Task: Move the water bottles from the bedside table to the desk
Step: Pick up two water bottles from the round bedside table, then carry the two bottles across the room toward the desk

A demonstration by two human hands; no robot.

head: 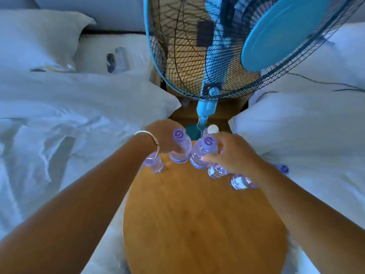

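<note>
Several small clear water bottles with purple caps stand at the far end of a round wooden bedside table (203,220). My left hand (166,135) grips one bottle (180,147) round its neck. My right hand (231,155) curls round a second bottle (201,155) right beside it. A white-capped bottle (213,129) stands just behind my right hand. Other bottles stand under my left wrist (155,165), below my right hand (216,172) and under my right forearm (240,181). One purple cap (284,169) shows to the right of my forearm.
A blue pedestal fan (237,46) towers right behind the table, its pole (205,109) close to the bottles. White bedding lies to the left (69,115) and to the right (306,125) of the table. Small dark items (116,59) lie on the left bed.
</note>
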